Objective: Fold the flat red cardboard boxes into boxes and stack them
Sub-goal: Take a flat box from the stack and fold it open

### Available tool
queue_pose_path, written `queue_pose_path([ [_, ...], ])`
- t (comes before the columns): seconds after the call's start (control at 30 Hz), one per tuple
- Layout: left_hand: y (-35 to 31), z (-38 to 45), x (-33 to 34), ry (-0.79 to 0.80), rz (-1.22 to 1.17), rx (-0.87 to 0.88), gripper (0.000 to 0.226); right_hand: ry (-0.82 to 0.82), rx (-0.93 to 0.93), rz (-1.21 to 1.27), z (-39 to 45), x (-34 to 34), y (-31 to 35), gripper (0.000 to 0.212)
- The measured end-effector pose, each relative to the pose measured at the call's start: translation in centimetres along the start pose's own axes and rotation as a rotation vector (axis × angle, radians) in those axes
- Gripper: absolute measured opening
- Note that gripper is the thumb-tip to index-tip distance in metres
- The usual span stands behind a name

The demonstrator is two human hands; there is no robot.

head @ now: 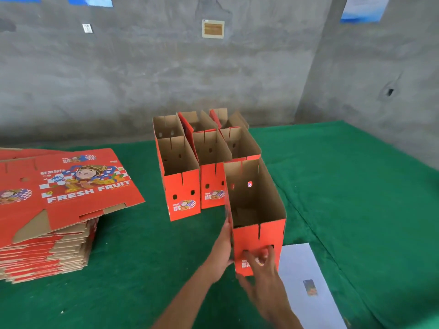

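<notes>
Your right hand [261, 269] lies against the near end panel of the tall, open-topped red cardboard box [256, 210], fingers spread and almost straight, the fingertips [269, 251] touching the printed face just under its two small punched holes; it presses rather than clasps. Your left hand [223, 248] is flat along the left side wall of that same box, at the near corner, fingers straight and pointing up the wall, so the box stands upright on the green felt-covered table [142, 269] between your two palms. Just right of your right wrist, a white sheet of paper [306, 276] with a small coloured picture lies flat on the felt, its upper corner close beside the base of the held box. Beyond your left hand, touching or nearly touching the far left corner of the held box, stands a cluster of folded red boxes [185, 186], all upright with brown insides showing and top flaps open, set in rows side by side and running away from you; exactly how many stand at the back you cannot tell. Well to the left of your hands sits a thick stack of flat red cardboard blanks [47, 245], the top one askew and printed "FRESH FRUIT" with a cartoon figure. Farthest off rises a grey concrete wall [142, 67].
</notes>
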State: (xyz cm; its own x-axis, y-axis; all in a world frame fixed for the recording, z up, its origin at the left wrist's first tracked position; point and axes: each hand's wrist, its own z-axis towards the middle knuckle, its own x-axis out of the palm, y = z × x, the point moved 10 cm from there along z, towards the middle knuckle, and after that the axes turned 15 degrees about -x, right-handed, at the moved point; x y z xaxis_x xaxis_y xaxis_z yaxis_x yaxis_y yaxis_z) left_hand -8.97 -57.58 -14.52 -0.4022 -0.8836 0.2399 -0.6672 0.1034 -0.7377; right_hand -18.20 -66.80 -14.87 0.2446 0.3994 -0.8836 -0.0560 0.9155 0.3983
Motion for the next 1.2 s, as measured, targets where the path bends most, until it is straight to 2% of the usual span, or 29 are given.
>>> queue_pose_path([
  [0.17,1.3,4.9,3.2,0.023,0.019,-0.046,0.052,0.032,0.076,0.009,0.6,2.1,-5.9,0.055],
  [0.47,-2.7,12.3,6.7,-0.026,0.025,0.059,0.05,0.1,0.11,0.022,7.1,2.7,-13.4,0.065],
  [0.57,-3.9,14.9,6.9,-0.056,0.005,0.052,0.043,0.114,0.075,0.016,9.5,3.2,-15.0,0.066],
  [0.7,-5.5,17.7,6.5,-0.079,-0.003,0.05,0.051,0.114,0.075,0.03,11.9,4.0,-16.2,0.071],
  [0.8,-6.2,18.5,6.1,-0.102,0.006,0.035,0.055,0.12,0.071,0.045,13.0,4.3,-16.5,0.067],
  [0.9,-6.8,18.3,5.9,-0.097,0.026,0.045,0.053,0.048,0.044,0.098,13.2,3.4,-16.1,0.051],
  [1.03,-6.7,16.4,5.8,-0.066,0.054,0.047,0.045,-0.166,0.059,0.131,11.1,1.2,-14.8,0.035],
  [1.13,-5.4,13.6,3.7,-0.118,0.105,0.053,0.022,-0.339,0.133,0.158,8.8,0.4,-13.5,0.018],
  [1.2,-4.4,10.8,0.9,-0.192,0.211,0.073,0.02,-0.358,0.115,0.211,8.4,0.6,-11.1,0.012],
])
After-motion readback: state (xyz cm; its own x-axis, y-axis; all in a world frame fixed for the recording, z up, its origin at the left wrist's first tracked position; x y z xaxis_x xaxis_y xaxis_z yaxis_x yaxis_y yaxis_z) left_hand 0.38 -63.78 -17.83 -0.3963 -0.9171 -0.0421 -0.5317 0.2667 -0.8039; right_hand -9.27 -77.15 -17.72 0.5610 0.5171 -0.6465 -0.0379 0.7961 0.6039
